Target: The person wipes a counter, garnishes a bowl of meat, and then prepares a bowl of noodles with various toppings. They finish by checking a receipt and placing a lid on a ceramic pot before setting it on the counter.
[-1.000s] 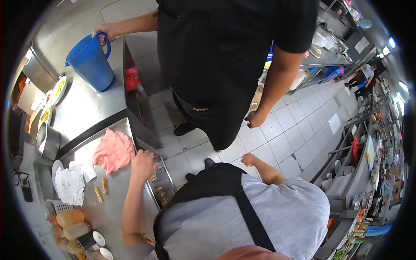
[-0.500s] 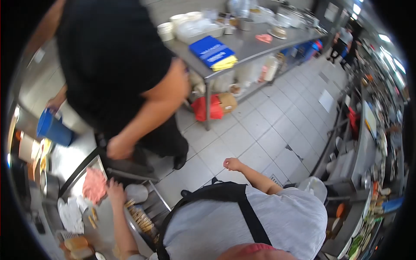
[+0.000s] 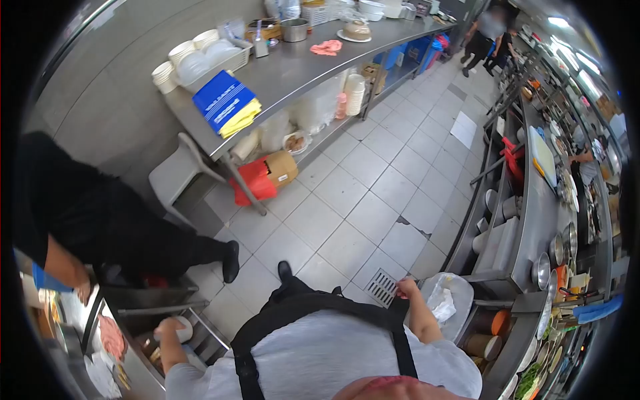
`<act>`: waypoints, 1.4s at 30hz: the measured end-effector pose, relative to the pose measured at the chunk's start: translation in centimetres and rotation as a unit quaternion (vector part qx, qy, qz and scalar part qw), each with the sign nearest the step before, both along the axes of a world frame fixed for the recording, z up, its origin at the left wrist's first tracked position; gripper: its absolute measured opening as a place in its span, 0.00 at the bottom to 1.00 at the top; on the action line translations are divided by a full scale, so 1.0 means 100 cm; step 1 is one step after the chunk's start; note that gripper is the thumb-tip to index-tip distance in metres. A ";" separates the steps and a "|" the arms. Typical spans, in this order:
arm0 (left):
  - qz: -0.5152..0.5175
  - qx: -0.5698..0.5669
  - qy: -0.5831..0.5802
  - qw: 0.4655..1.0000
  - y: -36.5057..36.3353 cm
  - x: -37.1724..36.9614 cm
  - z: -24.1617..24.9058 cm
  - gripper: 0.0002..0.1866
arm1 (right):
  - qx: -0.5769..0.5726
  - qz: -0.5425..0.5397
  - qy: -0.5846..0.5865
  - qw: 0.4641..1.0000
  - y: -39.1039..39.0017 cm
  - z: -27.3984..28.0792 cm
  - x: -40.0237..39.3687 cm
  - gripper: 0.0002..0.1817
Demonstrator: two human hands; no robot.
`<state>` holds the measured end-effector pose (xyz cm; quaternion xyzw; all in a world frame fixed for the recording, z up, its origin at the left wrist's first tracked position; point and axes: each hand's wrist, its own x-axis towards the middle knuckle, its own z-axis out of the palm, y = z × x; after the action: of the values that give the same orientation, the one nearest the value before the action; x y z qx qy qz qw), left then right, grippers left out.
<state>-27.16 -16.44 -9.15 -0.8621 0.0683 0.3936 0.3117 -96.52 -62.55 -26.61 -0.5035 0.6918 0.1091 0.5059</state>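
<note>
At lower left, my left hand [image 3: 169, 327] is closed beside a white round container [image 3: 183, 329], above an open drawer-like compartment; what its fingers hold, if anything, is too small to tell. A pink cloth [image 3: 111, 337] and a crumpled white cloth [image 3: 101, 377] lie on the steel counter left of it. My right hand [image 3: 406, 287] hangs over the tiled floor near the drain grate [image 3: 382, 287], its fingers curled in. A lined bin [image 3: 460, 303] with white waste stands just right of it.
A co-worker [image 3: 100, 213] in black stands at left. Behind is a steel table [image 3: 293, 77] with a blue packet [image 3: 220, 100], bowls and a pink cloth. A grey chair [image 3: 177, 170] stands beside it. Shelves and a counter [image 3: 520, 227] run along the right. Two people are far back.
The view has turned, and the co-worker now appears further left. My left hand has left the counter beside the pink cloth and is by the white container. My right hand is nearer the bin.
</note>
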 end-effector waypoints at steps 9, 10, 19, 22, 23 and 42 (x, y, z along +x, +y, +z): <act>-0.237 -0.316 0.269 0.878 -0.295 -0.018 -0.144 0.29 | -0.175 -0.095 -0.209 0.957 -0.242 0.101 0.169 0.13; -0.248 -0.363 0.252 0.862 -0.341 -0.019 -0.123 0.28 | -0.185 -0.088 -0.227 0.952 -0.268 0.117 0.193 0.13; -0.413 -0.746 0.126 0.507 -0.740 -0.039 0.032 0.17 | -0.093 -0.122 -0.222 0.963 -0.430 0.144 0.222 0.14; -0.439 -0.770 0.049 0.461 -0.843 -0.033 0.059 0.21 | -0.128 -0.159 -0.186 0.961 -0.498 0.155 0.201 0.16; -0.438 -0.767 0.021 0.468 -0.873 -0.030 0.059 0.24 | -0.144 -0.169 -0.168 0.961 -0.525 0.160 0.195 0.17; -0.181 -0.664 -0.213 0.693 -1.004 -0.029 0.081 0.33 | -0.674 0.266 -0.147 0.674 -1.013 0.309 0.574 0.43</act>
<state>-30.05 -116.86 -1.03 -0.8762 0.3988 -0.0127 -0.2704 -39.12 -163.89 4.29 -0.8800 0.3316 -0.3320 0.0741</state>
